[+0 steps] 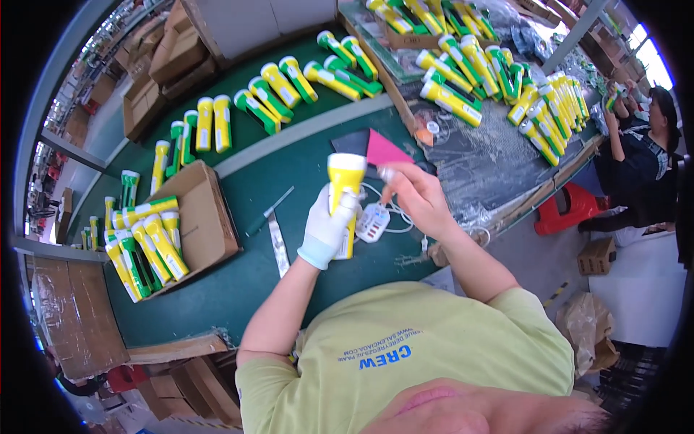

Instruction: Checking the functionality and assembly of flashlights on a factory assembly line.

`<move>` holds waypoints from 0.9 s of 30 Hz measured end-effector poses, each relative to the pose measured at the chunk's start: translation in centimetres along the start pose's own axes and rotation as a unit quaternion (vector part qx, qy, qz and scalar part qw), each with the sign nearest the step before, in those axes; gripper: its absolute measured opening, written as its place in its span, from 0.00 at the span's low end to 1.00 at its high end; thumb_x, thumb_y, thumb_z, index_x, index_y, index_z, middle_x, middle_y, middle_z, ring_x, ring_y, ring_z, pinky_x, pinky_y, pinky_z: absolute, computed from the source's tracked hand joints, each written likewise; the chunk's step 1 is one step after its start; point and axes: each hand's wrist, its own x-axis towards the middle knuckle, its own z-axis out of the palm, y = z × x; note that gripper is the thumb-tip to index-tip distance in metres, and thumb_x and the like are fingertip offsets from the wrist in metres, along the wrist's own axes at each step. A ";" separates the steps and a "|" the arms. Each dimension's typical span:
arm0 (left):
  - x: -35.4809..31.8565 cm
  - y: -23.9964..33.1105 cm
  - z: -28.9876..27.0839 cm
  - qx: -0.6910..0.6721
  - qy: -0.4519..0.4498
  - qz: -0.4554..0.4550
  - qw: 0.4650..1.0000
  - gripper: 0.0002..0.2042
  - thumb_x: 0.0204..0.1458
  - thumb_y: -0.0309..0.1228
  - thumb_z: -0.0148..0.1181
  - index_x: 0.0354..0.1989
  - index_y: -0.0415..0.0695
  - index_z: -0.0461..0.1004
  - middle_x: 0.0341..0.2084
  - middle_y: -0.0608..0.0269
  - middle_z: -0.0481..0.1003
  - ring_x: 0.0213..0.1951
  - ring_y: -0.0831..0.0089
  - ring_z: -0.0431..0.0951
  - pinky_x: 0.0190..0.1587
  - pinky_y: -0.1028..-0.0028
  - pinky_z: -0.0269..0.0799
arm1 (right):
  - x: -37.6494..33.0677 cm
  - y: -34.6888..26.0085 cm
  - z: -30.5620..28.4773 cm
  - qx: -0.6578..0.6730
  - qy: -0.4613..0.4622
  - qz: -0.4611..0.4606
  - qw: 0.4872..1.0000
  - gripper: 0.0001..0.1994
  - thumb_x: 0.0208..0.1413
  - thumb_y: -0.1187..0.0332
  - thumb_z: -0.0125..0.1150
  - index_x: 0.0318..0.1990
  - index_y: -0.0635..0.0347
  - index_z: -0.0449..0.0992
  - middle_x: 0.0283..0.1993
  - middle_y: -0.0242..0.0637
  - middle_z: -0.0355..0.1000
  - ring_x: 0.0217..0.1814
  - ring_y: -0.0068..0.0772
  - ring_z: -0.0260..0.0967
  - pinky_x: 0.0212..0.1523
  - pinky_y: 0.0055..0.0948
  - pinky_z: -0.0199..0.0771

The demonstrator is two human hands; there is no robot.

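White-gloved left hand (323, 228) wrapped around a yellow flashlight (346, 179), pale head away from the body, over a green table (275, 311). Bare right hand (421, 198) beside the head, fingers curled; cannot tell what they pinch. White multi-port block (373, 222) near both. Leftward, cardboard box (210, 210) of flashlights; beyond, yellow-green flashlights (279, 84) in a row.
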 end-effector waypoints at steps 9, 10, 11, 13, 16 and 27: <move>-1.2 -0.1 -0.7 -0.375 0.059 -0.214 0.900 0.25 0.61 0.56 0.44 0.52 0.46 0.65 0.27 0.63 0.71 0.26 0.74 0.73 0.30 0.74 0.72 | -1.4 -0.9 -1.5 -0.040 0.002 0.016 0.999 0.08 0.62 0.72 0.54 0.45 0.65 0.76 0.30 0.26 0.71 0.27 0.12 0.63 0.28 0.14 0.61; -1.4 -0.2 -0.6 -0.375 0.062 -0.218 0.899 0.25 0.61 0.56 0.44 0.52 0.46 0.65 0.27 0.63 0.71 0.26 0.74 0.73 0.30 0.74 0.72 | -1.8 -1.3 -0.6 -0.066 -0.012 0.013 0.998 0.08 0.61 0.73 0.55 0.45 0.64 0.75 0.31 0.27 0.72 0.28 0.13 0.65 0.29 0.15 0.64; -1.4 -0.3 -0.4 -0.378 0.066 -0.217 0.898 0.25 0.61 0.55 0.45 0.52 0.45 0.65 0.28 0.62 0.72 0.27 0.73 0.74 0.31 0.73 0.73 | -1.9 -0.4 0.8 -0.077 -0.031 -0.042 0.996 0.08 0.59 0.74 0.57 0.46 0.63 0.75 0.33 0.29 0.74 0.33 0.16 0.72 0.34 0.17 0.71; -1.5 -1.2 -0.2 -0.371 0.072 -0.207 0.902 0.24 0.61 0.52 0.47 0.53 0.45 0.66 0.31 0.59 0.75 0.31 0.70 0.77 0.35 0.69 0.76 | -2.4 -0.3 2.2 -0.212 -0.096 -0.092 0.968 0.06 0.55 0.71 0.62 0.40 0.58 0.76 0.33 0.36 0.76 0.31 0.32 0.77 0.32 0.27 0.76; -1.5 -2.3 0.1 -0.384 0.058 -0.170 0.906 0.22 0.62 0.50 0.47 0.53 0.45 0.67 0.35 0.58 0.76 0.36 0.69 0.78 0.42 0.70 0.75 | -1.7 0.7 3.9 -0.348 -0.117 -0.291 0.883 0.04 0.52 0.69 0.62 0.35 0.55 0.74 0.27 0.33 0.72 0.28 0.37 0.73 0.23 0.38 0.70; -1.3 1.1 0.1 -0.165 0.067 -0.009 0.984 0.19 0.60 0.43 0.53 0.49 0.39 0.67 0.32 0.60 0.74 0.31 0.77 0.74 0.35 0.77 0.71 | 0.1 0.0 3.6 -0.267 -0.197 -0.270 0.904 0.06 0.47 0.76 0.65 0.34 0.59 0.79 0.30 0.37 0.76 0.30 0.37 0.75 0.29 0.30 0.73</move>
